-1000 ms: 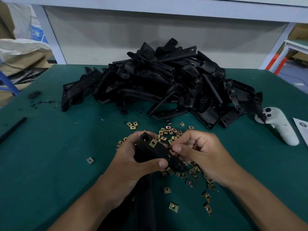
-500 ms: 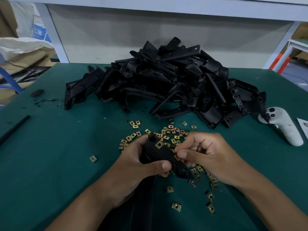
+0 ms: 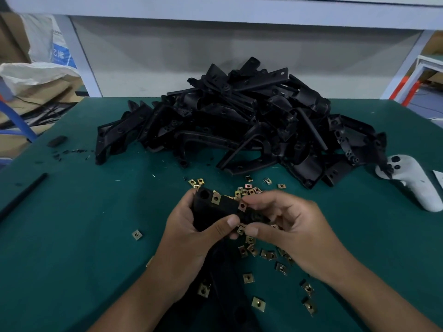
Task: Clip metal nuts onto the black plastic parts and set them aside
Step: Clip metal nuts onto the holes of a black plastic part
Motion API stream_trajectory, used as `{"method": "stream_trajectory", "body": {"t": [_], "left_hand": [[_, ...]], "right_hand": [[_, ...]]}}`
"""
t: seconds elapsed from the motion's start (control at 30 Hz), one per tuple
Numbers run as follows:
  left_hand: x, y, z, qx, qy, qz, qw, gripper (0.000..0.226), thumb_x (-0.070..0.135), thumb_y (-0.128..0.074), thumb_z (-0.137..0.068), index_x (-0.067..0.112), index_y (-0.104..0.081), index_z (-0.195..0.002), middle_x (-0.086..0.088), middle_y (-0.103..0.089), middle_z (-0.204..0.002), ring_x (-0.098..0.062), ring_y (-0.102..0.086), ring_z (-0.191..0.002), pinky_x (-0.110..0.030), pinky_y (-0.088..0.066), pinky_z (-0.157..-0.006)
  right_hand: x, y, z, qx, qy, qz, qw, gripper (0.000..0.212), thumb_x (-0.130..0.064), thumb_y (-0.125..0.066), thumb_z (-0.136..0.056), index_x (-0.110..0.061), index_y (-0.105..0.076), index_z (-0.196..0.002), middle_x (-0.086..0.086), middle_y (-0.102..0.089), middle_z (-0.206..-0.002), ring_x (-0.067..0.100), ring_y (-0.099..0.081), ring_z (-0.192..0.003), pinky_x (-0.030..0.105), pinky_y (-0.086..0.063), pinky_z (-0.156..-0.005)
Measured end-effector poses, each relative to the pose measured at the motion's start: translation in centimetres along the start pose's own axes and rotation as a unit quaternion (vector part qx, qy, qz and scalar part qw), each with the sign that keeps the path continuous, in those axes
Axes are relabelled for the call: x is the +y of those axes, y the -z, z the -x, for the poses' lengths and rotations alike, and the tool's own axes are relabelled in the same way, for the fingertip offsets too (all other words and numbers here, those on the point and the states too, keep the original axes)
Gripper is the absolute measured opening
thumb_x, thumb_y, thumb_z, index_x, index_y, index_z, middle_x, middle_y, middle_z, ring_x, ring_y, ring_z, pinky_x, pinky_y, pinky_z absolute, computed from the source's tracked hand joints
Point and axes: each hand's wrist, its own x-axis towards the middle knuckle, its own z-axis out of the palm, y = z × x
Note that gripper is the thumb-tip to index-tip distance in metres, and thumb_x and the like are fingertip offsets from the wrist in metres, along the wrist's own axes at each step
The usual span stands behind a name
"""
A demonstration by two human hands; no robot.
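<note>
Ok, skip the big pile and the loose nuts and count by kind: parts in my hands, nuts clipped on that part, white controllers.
Black plastic part in hand: 1
Metal nuts showing on its top face: 2
White controller: 1
Total: 4

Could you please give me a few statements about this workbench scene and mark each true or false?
1. The left hand grips the black plastic part. True.
2. The pile of black plastic parts sits in a bin. False: it lies on the green table mat.
3. A white handheld controller lies right of the pile. True.
4. No square brass-coloured metal nut is on the held part. False: one is clipped near its top.
</note>
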Motion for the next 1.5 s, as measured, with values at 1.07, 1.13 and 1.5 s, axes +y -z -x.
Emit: {"method": "stream_trajectory", "body": {"t": [1.07,1.13,1.5], "left_hand": [[0.5,-0.4,1.5,0.014,0.019,-0.064,0.998,0.061,0.075,-0.077,-0.066,0.037,-0.072,-0.113,0.001,-0.072,-0.118,-0.024,-0.067,-0.114,-0.056,-0.049,-0.101],[1.5,-1.2,2.1,0.017,0.014,-0.090,0.996,0.067,0.085,-0.075,-0.056,0.049,-0.071,-0.112,0.009,-0.072,-0.119,-0.013,-0.067,-0.114,-0.048,-0.047,-0.100],[-2.0,-22.7,12.3,-0.341,-0.051,-0.263,0.901,0.037,0.073,-0.030,-0.091,0.048,-0.056,-0.099,0.021,-0.068,-0.086,0.008,-0.062,-0.080,-0.020,-0.047,-0.069]], "right_hand": [[-2.7,1.5,0.4,0.044,0.097,0.180,0.978,0.023,-0.035,-0.069,-0.095,-0.028,-0.074,-0.117,-0.017,-0.073,-0.104,0.006,-0.067,-0.088,0.024,-0.053,-0.076],[-5.1,2.7,1.5,0.055,0.153,0.247,0.955,0.026,-0.032,-0.068,-0.096,-0.020,-0.074,-0.119,-0.014,-0.073,-0.111,0.001,-0.067,-0.102,0.018,-0.051,-0.086],[-8.8,10.9,30.0,0.390,-0.041,0.295,0.871,0.024,-0.023,-0.075,-0.090,-0.025,-0.069,-0.114,-0.014,-0.072,-0.108,0.008,-0.069,-0.097,0.022,-0.051,-0.084]]}}
